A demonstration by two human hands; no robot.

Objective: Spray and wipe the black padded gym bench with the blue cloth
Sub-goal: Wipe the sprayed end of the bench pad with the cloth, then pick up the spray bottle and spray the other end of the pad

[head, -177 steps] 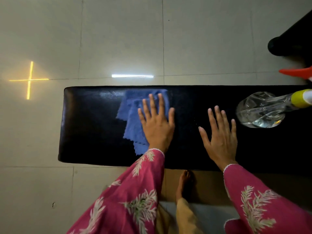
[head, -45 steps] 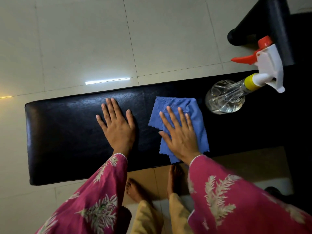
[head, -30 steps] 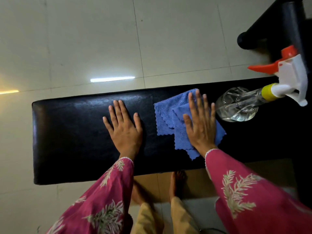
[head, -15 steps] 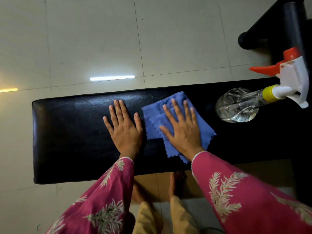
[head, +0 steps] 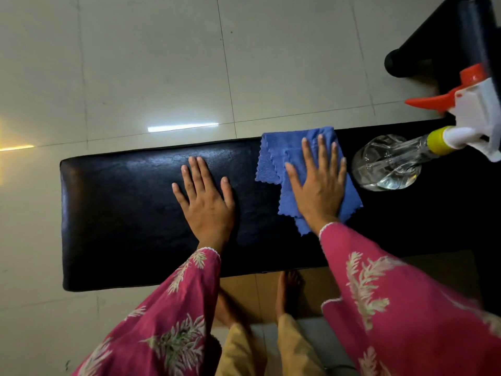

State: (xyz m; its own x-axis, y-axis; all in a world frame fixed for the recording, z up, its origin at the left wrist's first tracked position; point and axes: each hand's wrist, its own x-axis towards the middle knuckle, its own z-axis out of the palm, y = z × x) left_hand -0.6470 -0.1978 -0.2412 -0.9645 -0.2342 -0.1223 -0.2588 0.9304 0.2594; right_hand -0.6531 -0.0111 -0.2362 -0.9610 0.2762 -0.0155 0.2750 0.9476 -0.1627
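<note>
The black padded gym bench (head: pixel 122 213) runs left to right across the view. A folded blue cloth (head: pixel 276 161) lies on it right of the middle, reaching the far edge. My right hand (head: pixel 318 185) presses flat on the cloth with straight, spread fingers. To the left, my left hand (head: pixel 206 202) rests flat on the bare padding, holding nothing. A clear spray bottle (head: pixel 387 164) with a yellow collar, white head and red trigger stands on the bench just right of the cloth.
Pale floor tiles (head: pixel 162 63) surround the bench. A black equipment frame with a rounded foot (head: pixel 433 50) stands at the upper right behind the bottle. My bare feet (head: pixel 288 289) are on the floor at the bench's near side.
My right hand has slid the cloth to the right and toward the far edge, closer to the spray bottle. The left hand has stayed in place on the padding.
</note>
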